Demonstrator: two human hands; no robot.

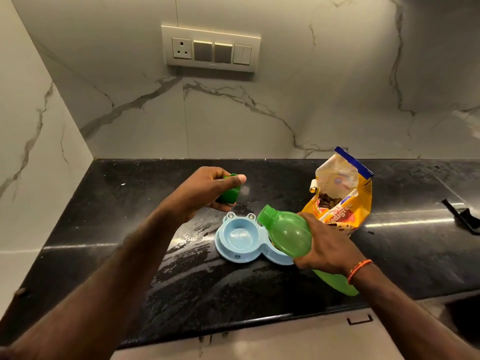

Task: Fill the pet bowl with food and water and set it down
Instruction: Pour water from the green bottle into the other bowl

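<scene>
A light blue double pet bowl (227, 249) with frog eyes lies on the black counter. Its left cup holds a little clear water; its right cup is mostly hidden behind the bottle. My right hand (326, 246) grips a green plastic bottle (287, 231), uncapped and tilted, with its mouth over the rim of the left cup. My left hand (205, 192) is up and to the left of the bowl, closed around the green bottle cap (230, 194). An open yellow pet food bag (342, 193) stands behind the bowl, with brown kibble showing inside.
The black stone counter (117, 216) is wet around the bowl. A black object (462, 215) lies at the right edge. Marble walls close the back and left, with a switch panel (210, 49) above. A drawer handle (359, 320) sits below the counter's front edge.
</scene>
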